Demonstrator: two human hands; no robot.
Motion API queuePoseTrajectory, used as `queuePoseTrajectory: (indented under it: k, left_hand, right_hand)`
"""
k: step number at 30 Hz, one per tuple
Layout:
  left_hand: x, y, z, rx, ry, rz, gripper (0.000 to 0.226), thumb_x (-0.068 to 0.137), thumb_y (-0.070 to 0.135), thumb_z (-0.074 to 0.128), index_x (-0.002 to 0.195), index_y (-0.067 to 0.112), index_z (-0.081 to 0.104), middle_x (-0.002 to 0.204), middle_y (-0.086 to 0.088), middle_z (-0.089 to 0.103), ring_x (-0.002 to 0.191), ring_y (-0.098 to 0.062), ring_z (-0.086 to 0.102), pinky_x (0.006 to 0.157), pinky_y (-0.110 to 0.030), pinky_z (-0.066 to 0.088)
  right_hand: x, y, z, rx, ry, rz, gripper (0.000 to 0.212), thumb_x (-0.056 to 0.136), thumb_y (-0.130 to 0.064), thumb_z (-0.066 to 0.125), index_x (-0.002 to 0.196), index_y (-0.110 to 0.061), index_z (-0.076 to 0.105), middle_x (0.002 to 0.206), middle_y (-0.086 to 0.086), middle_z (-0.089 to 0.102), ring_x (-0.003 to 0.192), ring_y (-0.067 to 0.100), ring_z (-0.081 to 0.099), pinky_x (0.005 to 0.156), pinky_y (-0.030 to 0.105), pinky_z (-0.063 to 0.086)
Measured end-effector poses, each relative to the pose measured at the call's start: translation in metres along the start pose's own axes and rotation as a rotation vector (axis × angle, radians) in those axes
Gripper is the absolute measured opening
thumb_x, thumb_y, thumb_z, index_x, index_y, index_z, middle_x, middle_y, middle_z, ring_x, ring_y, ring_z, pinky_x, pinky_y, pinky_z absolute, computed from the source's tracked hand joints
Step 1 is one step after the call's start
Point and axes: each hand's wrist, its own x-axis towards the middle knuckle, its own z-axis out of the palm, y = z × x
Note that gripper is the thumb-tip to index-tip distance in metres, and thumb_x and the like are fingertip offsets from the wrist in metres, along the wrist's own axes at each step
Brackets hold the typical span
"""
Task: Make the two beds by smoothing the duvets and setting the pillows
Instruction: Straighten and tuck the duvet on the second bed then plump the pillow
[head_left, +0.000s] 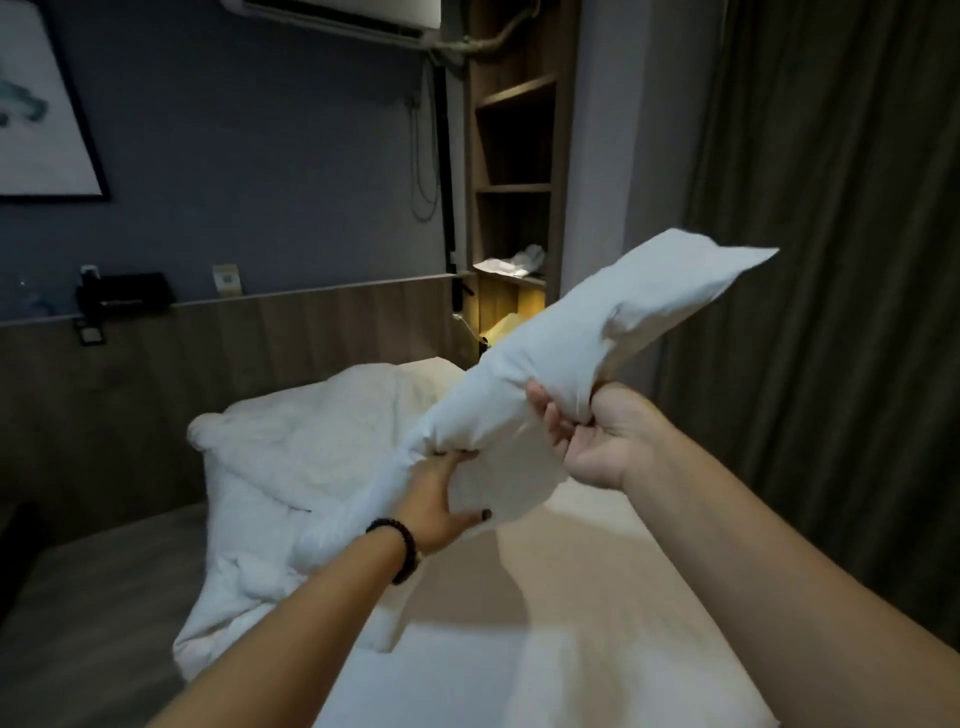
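Observation:
A white pillow (597, 332) hangs in the air over the bed, tilted up toward the right. My right hand (597, 436) is clenched on its lower edge near the middle. My left hand (436, 499), with a dark bead bracelet on the wrist, grips the pillow's lower left end. Below lies the bed (597, 571) with a bare pale sheet. A crumpled white duvet (291, 457) is bunched along the bed's left side and hangs over its edge.
A wooden headboard panel (260, 332) runs along the far wall, with a black phone (122, 296) on its ledge. A lit wooden shelf unit (514, 182) stands behind the bed. Dark curtains (831, 208) cover the right side. Grey floor (93, 597) lies to the left.

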Motion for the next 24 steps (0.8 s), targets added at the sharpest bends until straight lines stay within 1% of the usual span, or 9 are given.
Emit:
queuePoseTrajectory:
  k: [3,5,8,10,11,16,19,21,24]
  left_hand:
    - [-0.01,0.003,0.042,-0.059,0.043,-0.03,0.122,0.055,0.065,0.077,0.149,0.023,0.013,0.153,0.009,0.02,0.142,-0.01,0.021,0.116,-0.031,0.024]
    - [-0.005,0.025,0.062,-0.186,0.135,-0.052,0.128,0.052,0.072,0.075,0.15,0.025,0.008,0.153,0.009,0.019,0.142,-0.008,0.02,0.116,-0.031,0.025]
    - [0.02,0.07,0.065,-0.196,0.433,-0.135,0.086,0.076,0.064,0.06,0.143,0.018,0.032,0.141,-0.003,0.04,0.133,-0.019,0.038,0.113,-0.018,0.02]
    - [0.047,0.089,0.053,-0.189,0.577,-0.147,0.045,0.09,0.042,0.051,0.12,0.009,0.05,0.112,-0.004,0.053,0.116,-0.026,0.051,0.092,-0.002,0.023]
    - [0.062,0.093,0.044,-0.204,0.583,-0.187,0.026,0.09,0.03,0.052,0.107,0.01,0.055,0.101,-0.005,0.058,0.106,-0.027,0.057,0.079,-0.007,0.029]
    - [0.098,0.068,0.035,0.014,0.422,-0.211,0.017,0.085,0.023,0.053,0.094,0.015,0.065,0.097,-0.01,0.069,0.091,-0.034,0.061,0.069,-0.029,0.039]
    - [0.102,0.041,0.057,0.058,0.228,-0.13,0.018,0.08,0.029,0.054,0.089,0.022,0.067,0.091,-0.003,0.071,0.081,-0.026,0.062,0.07,-0.031,0.048]
    - [0.102,0.025,0.071,0.073,0.086,-0.094,0.016,0.078,0.031,0.058,0.089,0.025,0.067,0.089,0.003,0.069,0.079,-0.021,0.059,0.068,-0.028,0.044]
    - [0.1,0.014,0.075,0.147,-0.118,0.037,0.007,0.082,0.031,0.059,0.083,0.025,0.062,0.088,0.003,0.066,0.08,-0.018,0.055,0.067,-0.026,0.039]
  right_hand:
    - [0.007,0.014,-0.009,-0.051,-0.01,0.088,0.026,0.099,-0.01,0.039,0.088,0.001,0.06,0.064,0.013,0.07,0.047,0.015,0.066,0.038,0.013,0.043]
    - [0.007,0.015,-0.011,-0.074,-0.036,0.104,0.028,0.1,-0.013,0.038,0.091,0.002,0.06,0.067,0.014,0.071,0.05,0.015,0.067,0.04,0.013,0.044]
    - [0.001,0.005,-0.013,-0.158,-0.064,0.088,0.031,0.1,-0.017,0.037,0.095,0.001,0.061,0.076,0.014,0.072,0.06,0.018,0.07,0.046,0.017,0.045]
    - [-0.005,-0.006,-0.014,-0.239,-0.084,0.069,0.035,0.1,-0.019,0.035,0.094,0.001,0.063,0.082,0.013,0.072,0.069,0.019,0.071,0.052,0.017,0.044]
    - [-0.007,-0.013,-0.015,-0.283,-0.078,0.044,0.036,0.099,-0.017,0.032,0.093,0.001,0.063,0.085,0.012,0.073,0.074,0.02,0.071,0.053,0.017,0.044]
    - [0.0,-0.044,-0.04,-0.859,0.229,-0.45,0.031,0.084,-0.009,0.049,0.111,-0.004,0.062,0.109,0.013,0.069,0.105,0.029,0.064,0.078,0.036,0.054]
    - [0.01,-0.042,-0.074,-1.738,0.385,-0.788,0.096,0.076,-0.035,0.071,0.151,-0.026,0.011,0.154,0.002,0.019,0.14,0.027,0.024,0.11,0.047,0.035]
    - [0.028,-0.03,-0.091,-2.261,0.403,-0.917,0.119,0.075,-0.047,0.073,0.147,-0.034,-0.02,0.158,0.001,-0.015,0.146,0.033,-0.013,0.116,0.058,0.011]
    - [0.075,-0.017,-0.11,-2.545,0.244,-0.841,0.13,0.067,-0.057,0.076,0.145,-0.035,-0.026,0.159,0.004,-0.018,0.144,0.038,-0.02,0.111,0.068,0.0]
